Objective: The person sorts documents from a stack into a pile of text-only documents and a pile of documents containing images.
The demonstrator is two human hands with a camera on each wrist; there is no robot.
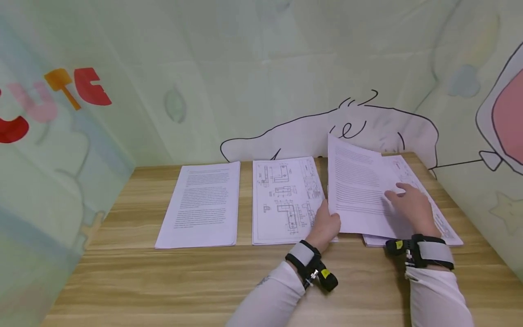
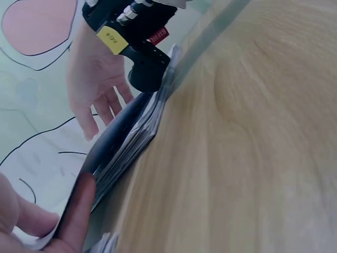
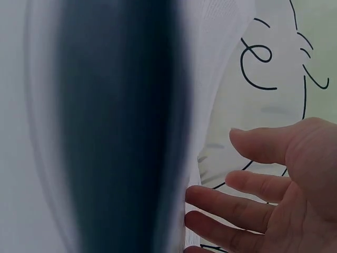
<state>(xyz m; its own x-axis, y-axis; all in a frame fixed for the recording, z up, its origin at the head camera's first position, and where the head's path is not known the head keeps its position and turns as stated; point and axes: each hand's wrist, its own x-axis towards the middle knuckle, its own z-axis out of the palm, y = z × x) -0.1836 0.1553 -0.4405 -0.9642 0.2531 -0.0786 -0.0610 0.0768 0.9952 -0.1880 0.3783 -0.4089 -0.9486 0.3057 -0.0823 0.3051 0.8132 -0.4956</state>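
My left hand (image 1: 325, 227) pinches the lower left edge of a printed text sheet (image 1: 357, 181) between thumb and fingers. The sheet is lifted on its left side and slopes down to the right. In the left wrist view, its raised edge (image 2: 113, 134) stands apart from the stack below. My right hand (image 1: 414, 209) is over the sheet's right side, its fingers loosely spread and gripping nothing; whether they touch the paper I cannot tell. Beneath lies the right paper stack (image 1: 439, 220), partly covered, with a drawing showing at its right.
A stack of technical drawings (image 1: 282, 195) lies in the middle, partly behind my left hand. Farther left is a stack of text pages (image 1: 202, 204). The wooden table (image 1: 175, 281) meets a printed cloth backdrop (image 1: 196, 91) behind and at both sides.
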